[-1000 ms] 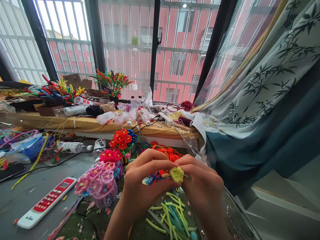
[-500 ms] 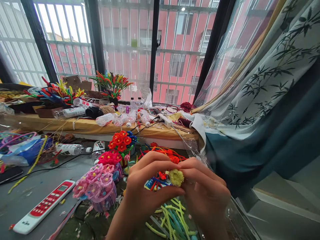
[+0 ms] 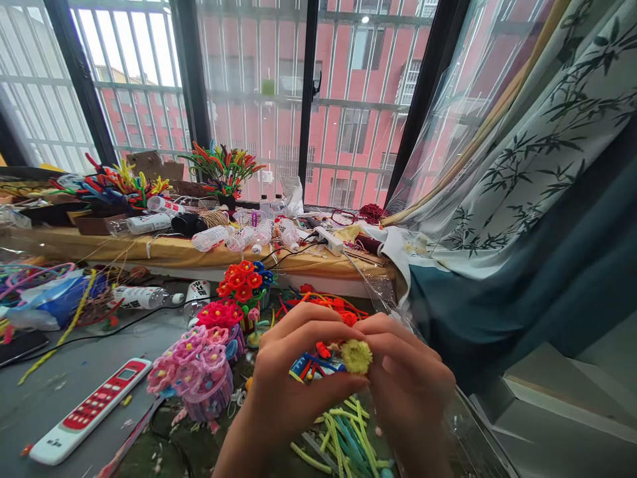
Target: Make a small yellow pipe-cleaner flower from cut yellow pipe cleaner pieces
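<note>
A small fuzzy yellow-green coil of pipe cleaner (image 3: 357,357) sits between the fingertips of both my hands. My left hand (image 3: 293,372) arches round it, thumb below and fingers above, closed on its left edge. From the other side my right hand (image 3: 411,372) pinches it, with the fingers curled. The right fingertips are partly hidden behind the coil. Below the hands lie several loose yellow-green and teal pipe cleaners (image 3: 343,431). Red and blue pipe-cleaner pieces (image 3: 318,364) show through the gap between my left thumb and fingers.
To the left stand a pot of pink pipe-cleaner flowers (image 3: 199,372) and red flowers (image 3: 241,282). A white remote control (image 3: 92,411) lies on the grey table. Plastic bottles (image 3: 212,238) and a power strip (image 3: 329,240) crowd the sill. A curtain (image 3: 478,299) hangs at right.
The yellow-green coil has shifted slightly right and down between my fingertips, and its round face has turned a little. Both hands keep their hold.
</note>
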Tool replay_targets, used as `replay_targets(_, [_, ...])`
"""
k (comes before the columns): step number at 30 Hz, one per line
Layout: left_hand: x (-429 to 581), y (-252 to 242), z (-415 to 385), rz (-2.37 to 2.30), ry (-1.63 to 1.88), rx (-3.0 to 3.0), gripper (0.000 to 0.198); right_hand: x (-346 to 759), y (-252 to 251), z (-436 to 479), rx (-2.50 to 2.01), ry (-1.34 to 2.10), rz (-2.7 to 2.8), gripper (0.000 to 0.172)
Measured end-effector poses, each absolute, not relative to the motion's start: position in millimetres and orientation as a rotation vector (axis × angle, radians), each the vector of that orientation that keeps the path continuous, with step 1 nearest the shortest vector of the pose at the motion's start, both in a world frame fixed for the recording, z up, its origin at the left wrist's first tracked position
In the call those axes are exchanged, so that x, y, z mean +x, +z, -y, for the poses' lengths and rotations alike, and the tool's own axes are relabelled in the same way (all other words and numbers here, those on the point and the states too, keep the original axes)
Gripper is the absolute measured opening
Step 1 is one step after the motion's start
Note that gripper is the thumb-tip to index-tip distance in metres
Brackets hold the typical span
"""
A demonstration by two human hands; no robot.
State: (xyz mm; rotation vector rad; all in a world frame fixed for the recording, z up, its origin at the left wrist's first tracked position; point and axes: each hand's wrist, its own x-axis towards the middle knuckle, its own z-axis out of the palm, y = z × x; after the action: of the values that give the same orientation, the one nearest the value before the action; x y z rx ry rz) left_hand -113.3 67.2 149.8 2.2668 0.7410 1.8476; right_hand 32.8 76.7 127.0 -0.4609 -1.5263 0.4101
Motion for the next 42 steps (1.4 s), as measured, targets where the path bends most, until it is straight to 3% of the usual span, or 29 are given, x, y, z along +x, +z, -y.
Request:
replay_targets(3, [-115, 149, -64, -0.798, 1.923, 2.251, 0.035, 34, 127, -76, -0.516, 0.473, 1.533, 0.026])
replay_targets(10, [-115, 152, -50, -1.017, 1.976, 2.693, 0.015, 38, 126, -80, -0.538, 0.378, 1.548, 0.023])
replay_targets(20, [-109, 155, -51, -1.081, 1.924, 2.819, 0.010, 40, 128, -81, -0.487, 0.218, 1.594, 0.026])
replay_targets(28, [-109, 155, -49, -1.110, 1.913, 2.868, 0.012, 42, 133, -79, -0.497, 0.084, 1.631, 0.024])
replay_targets(42, [-111, 155, -45, -1.168, 1.891, 2.912, 0.019, 44, 129, -75, -0.539, 0.190, 1.617, 0.020])
